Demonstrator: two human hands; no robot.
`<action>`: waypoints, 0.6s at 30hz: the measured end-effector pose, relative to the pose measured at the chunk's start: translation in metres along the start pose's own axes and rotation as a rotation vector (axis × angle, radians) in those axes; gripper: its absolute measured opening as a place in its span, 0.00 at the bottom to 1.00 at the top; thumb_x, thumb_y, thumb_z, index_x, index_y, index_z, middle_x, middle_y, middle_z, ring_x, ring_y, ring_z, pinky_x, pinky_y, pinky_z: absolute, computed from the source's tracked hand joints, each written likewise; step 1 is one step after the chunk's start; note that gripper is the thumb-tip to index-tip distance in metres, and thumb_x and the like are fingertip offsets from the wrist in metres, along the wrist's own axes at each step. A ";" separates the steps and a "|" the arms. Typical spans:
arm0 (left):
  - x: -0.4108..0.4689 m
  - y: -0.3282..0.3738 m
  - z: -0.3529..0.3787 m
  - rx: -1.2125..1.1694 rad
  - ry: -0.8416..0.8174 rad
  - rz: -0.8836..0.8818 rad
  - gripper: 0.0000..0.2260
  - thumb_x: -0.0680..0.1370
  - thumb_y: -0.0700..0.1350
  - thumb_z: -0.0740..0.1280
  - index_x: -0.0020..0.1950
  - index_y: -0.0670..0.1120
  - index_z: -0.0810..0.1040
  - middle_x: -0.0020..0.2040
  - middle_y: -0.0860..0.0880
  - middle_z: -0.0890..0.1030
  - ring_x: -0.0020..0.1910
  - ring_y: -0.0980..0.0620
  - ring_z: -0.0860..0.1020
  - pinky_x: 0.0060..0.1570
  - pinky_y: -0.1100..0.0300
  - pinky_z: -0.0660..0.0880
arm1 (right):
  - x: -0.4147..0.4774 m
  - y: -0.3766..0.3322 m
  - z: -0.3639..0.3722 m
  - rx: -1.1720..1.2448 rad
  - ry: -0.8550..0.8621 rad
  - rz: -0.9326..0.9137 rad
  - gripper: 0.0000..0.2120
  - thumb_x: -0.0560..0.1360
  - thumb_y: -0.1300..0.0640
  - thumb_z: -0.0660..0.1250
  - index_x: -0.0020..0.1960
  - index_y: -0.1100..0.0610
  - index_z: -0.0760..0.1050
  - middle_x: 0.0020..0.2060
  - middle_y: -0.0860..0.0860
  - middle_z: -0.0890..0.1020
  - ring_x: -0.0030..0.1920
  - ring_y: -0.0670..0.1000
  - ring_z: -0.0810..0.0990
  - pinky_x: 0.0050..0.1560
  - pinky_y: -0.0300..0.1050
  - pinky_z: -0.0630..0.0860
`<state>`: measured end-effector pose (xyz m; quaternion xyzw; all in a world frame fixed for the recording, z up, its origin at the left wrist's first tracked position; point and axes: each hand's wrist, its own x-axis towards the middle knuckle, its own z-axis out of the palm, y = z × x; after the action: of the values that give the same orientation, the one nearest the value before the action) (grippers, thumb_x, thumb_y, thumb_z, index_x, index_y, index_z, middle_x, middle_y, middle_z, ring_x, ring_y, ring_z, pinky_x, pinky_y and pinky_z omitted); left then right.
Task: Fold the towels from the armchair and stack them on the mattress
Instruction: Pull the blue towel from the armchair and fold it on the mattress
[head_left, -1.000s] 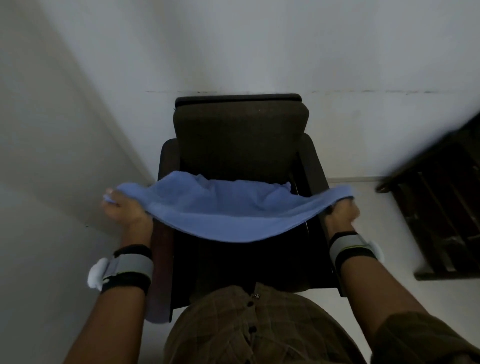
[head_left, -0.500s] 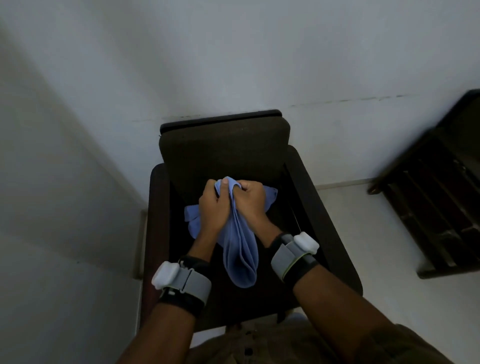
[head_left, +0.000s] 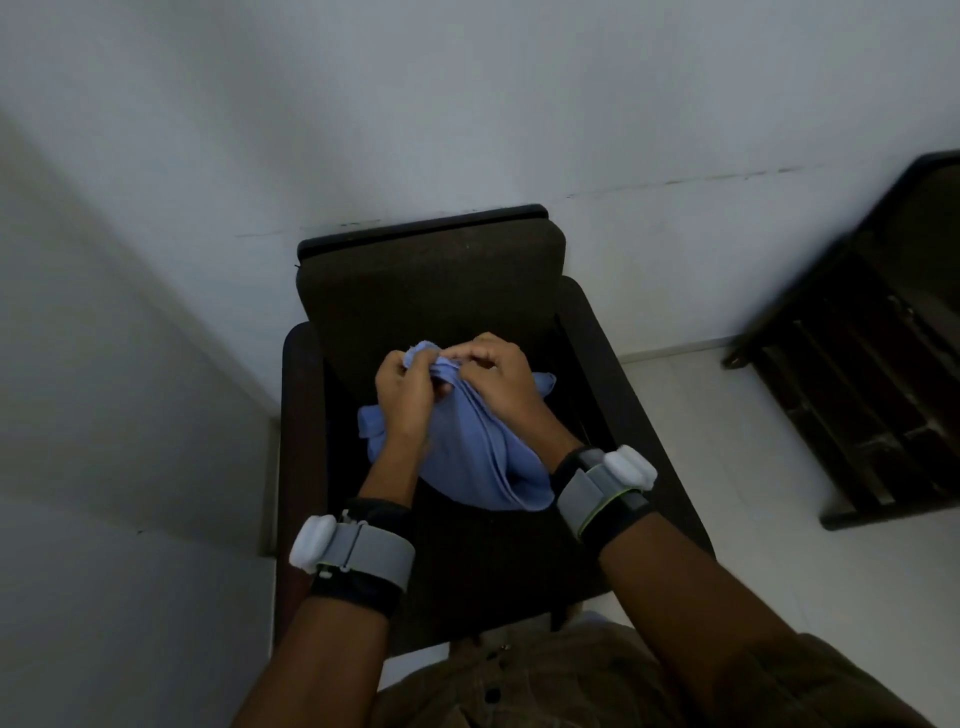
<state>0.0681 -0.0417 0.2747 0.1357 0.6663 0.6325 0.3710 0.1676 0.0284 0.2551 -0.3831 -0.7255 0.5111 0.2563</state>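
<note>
A light blue towel (head_left: 467, 447) hangs folded in half over the seat of a dark brown armchair (head_left: 431, 280). My left hand (head_left: 402, 397) and my right hand (head_left: 501, 382) are side by side at the towel's top edge, both pinching its gathered corners. The doubled cloth droops down and to the right between my wrists. A bit of blue cloth sticks out to the left of my left hand and another behind my right hand; whether this is the same towel I cannot tell. The mattress is out of view.
The armchair stands against a white wall (head_left: 467, 104), in a corner with another wall on the left. A dark wooden slatted piece of furniture (head_left: 872, 353) stands on the pale tiled floor (head_left: 727, 467) to the right.
A second ago my hands held the towel spread wide apart. They came together at the middle, doubling the towel, and now work at its top corners with the fold hanging lower right.
</note>
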 end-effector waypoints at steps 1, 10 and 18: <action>0.002 0.001 -0.001 -0.022 0.018 -0.012 0.04 0.78 0.43 0.67 0.43 0.47 0.75 0.45 0.46 0.80 0.48 0.48 0.80 0.55 0.47 0.78 | -0.007 0.006 -0.003 -0.002 0.046 0.002 0.12 0.76 0.64 0.68 0.46 0.46 0.81 0.46 0.50 0.80 0.45 0.42 0.80 0.54 0.46 0.79; 0.017 0.027 -0.001 -0.247 -0.056 0.096 0.04 0.79 0.38 0.65 0.45 0.46 0.75 0.43 0.50 0.79 0.40 0.56 0.80 0.40 0.62 0.79 | -0.090 0.120 -0.012 -0.360 0.135 0.655 0.10 0.74 0.50 0.66 0.54 0.48 0.79 0.46 0.51 0.81 0.49 0.56 0.81 0.46 0.44 0.75; 0.047 0.028 -0.026 -0.301 0.345 0.045 0.07 0.77 0.42 0.67 0.52 0.40 0.79 0.42 0.49 0.79 0.42 0.52 0.80 0.42 0.59 0.78 | -0.039 0.080 -0.048 0.299 0.498 0.757 0.09 0.80 0.63 0.63 0.54 0.59 0.81 0.45 0.56 0.83 0.44 0.54 0.84 0.46 0.51 0.84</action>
<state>0.0102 -0.0261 0.2835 -0.0167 0.6148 0.7467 0.2534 0.2500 0.0372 0.1973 -0.6903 -0.3697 0.5600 0.2706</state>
